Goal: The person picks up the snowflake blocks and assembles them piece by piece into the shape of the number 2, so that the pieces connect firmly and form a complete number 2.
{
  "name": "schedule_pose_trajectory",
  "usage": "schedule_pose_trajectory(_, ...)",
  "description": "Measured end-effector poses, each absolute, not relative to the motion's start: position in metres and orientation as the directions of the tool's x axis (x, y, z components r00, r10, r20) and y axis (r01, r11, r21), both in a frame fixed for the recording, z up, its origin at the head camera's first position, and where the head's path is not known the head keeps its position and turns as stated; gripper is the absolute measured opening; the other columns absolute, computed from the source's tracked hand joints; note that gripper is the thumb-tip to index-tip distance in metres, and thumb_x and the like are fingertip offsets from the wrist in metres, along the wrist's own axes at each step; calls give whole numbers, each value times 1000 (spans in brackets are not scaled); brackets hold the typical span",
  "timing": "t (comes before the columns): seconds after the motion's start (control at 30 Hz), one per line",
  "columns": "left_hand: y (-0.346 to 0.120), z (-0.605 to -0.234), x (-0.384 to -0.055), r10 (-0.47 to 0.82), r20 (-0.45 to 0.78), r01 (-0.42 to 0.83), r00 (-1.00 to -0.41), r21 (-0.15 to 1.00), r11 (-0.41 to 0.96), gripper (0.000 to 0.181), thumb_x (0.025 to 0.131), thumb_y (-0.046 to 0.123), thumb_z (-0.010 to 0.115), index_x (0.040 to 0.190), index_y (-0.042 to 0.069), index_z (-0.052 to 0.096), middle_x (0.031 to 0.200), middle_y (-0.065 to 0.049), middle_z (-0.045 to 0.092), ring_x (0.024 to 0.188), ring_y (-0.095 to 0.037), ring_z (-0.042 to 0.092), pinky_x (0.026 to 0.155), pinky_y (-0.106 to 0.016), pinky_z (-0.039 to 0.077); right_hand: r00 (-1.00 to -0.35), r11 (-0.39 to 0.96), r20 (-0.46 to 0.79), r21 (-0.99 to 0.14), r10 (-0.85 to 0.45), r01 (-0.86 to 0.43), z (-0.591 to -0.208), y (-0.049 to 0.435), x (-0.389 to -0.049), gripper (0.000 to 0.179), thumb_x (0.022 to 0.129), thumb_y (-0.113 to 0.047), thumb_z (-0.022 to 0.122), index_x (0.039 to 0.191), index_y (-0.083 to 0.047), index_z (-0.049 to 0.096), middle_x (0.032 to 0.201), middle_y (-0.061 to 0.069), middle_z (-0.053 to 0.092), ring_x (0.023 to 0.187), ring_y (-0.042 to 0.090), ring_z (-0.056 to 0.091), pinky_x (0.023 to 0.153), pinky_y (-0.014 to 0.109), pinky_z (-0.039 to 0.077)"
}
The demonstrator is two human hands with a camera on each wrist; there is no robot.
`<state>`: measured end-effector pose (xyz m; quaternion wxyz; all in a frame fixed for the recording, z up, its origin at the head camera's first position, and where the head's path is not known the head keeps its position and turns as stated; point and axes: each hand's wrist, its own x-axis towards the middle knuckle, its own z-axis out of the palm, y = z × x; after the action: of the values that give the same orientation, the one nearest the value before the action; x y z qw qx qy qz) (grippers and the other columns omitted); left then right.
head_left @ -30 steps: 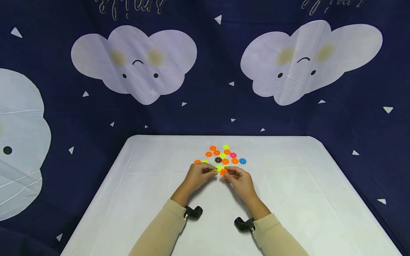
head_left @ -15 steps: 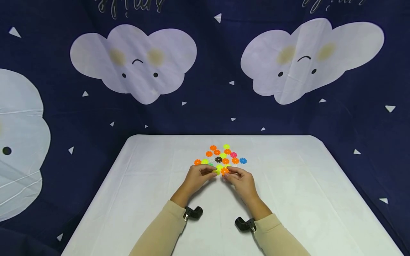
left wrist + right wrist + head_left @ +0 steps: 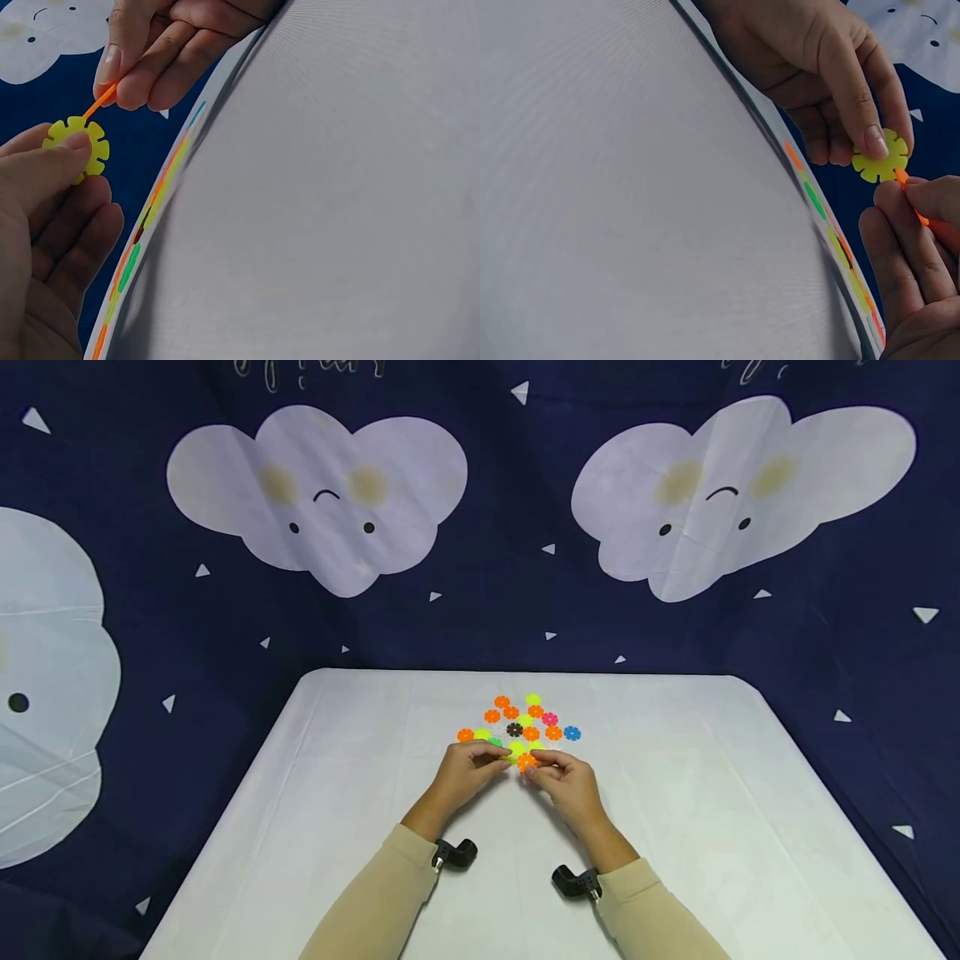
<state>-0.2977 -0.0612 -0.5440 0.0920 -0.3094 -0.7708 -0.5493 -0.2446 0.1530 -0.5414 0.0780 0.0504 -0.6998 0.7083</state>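
Observation:
In the left wrist view, a yellow notched plastic disc (image 3: 98, 154) is pinched between the thumb and fingers of my left hand (image 3: 459, 775). Opposite it, my right hand (image 3: 572, 787) pinches an orange notched disc (image 3: 527, 762), mostly covered by fingertips in the wrist views. Both discs are held up above the table. At right angles to each other, their rims meet at a notch; whether they are slotted together I cannot tell. Just beyond the hands, another yellow disc (image 3: 517, 748) lies on the table.
Several loose discs lie flat at the table's far middle, among them a black disc (image 3: 514, 729), a blue disc (image 3: 572, 733), a pink disc (image 3: 550, 719) and a green disc (image 3: 496, 743). The white table (image 3: 337, 710) ends at a dark cloud-print cloth (image 3: 502, 610).
Both hands stay almost in place, still pinching the same discs. The yellow disc tilted to show more of its face half a second ago, and less of it shows now. The head view shifted slightly.

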Motion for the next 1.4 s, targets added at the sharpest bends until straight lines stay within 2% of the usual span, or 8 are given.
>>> schedule_pose_trajectory(0.23, -59, -544, -299, 397, 518, 617, -758, 766, 179, 16, 88, 1, 86, 102, 8, 84, 99, 2, 78, 89, -13, 72, 78, -28, 61, -986, 4, 165, -986, 37, -165, -540, 152, -245, 27, 92, 14, 74, 118, 14, 71, 95, 24, 75, 82, 19, 76, 78, 32, 62)
schedule_pose_trajectory(0.6, -61, -540, -300, 448, 594, 731, -668, 637, 244, 14, 84, -2, 87, 95, 6, 85, 93, -1, 79, 86, -11, 73, 78, -25, 59, -993, 22, 115, -993, -20, -115, -540, 153, -246, 27, 93, 12, 74, 120, 14, 71, 100, 26, 75, 89, 36, 76, 81, 36, 62)
schedule_pose_trajectory(0.73, -60, -540, -301, 452, 620, 753, -642, 621, 219, 16, 84, -5, 86, 95, 6, 85, 93, 0, 78, 85, -11, 72, 77, -26, 60, -997, -6, 79, -997, -25, -79, -539, 153, -248, 27, 94, 13, 72, 121, 14, 70, 103, 26, 74, 89, 35, 76, 83, 36, 62)
schedule_pose_trajectory(0.87, -58, -542, -300, 447, 599, 720, -664, 672, 169, 19, 88, 1, 86, 106, 5, 83, 107, -3, 77, 91, -18, 72, 77, -33, 61, -999, -56, 49, -997, -2, -48, -540, 152, -249, 28, 95, 10, 72, 123, 12, 71, 104, 24, 75, 90, 29, 77, 84, 35, 61)
schedule_pose_trajectory(0.97, -59, -544, -298, 475, 531, 653, -702, 747, 129, 33, 87, 5, 88, 118, 3, 79, 123, -6, 73, 99, -24, 71, 82, -39, 62, -998, -61, 56, -997, 0, -56, -542, 150, -247, 28, 96, 8, 72, 124, 11, 71, 103, 22, 75, 90, 25, 77, 84, 34, 61)
schedule_pose_trajectory(1.03, -60, -544, -297, 494, 470, 595, -731, 794, 125, 41, 85, 7, 90, 123, 3, 77, 127, -6, 72, 105, -25, 70, 87, -39, 61, -997, -31, 72, -997, -19, -72, -542, 148, -246, 28, 97, 6, 72, 125, 10, 71, 102, 19, 76, 89, 24, 77, 83, 34, 62)
schedule_pose_trajectory(1.23, -61, -546, -295, 460, 368, 481, -808, 864, 152, 35, 83, 8, 92, 116, 5, 81, 110, -4, 77, 97, -16, 73, 83, -31, 61, -981, 94, 172, -979, -86, -180, -542, 148, -246, 29, 95, 1, 77, 123, 11, 71, 95, 17, 76, 83, 31, 76, 76, 37, 63)
schedule_pose_trajectory(1.4, -60, -547, -297, 373, 400, 480, -837, 865, 147, 31, 83, 11, 92, 112, 6, 83, 110, -1, 78, 98, -15, 72, 82, -30, 61, -956, 269, 289, -926, 50, -266, -539, 157, -257, 27, 96, -5, 79, 119, 6, 74, 97, 12, 75, 84, 32, 73, 74, 34, 62)
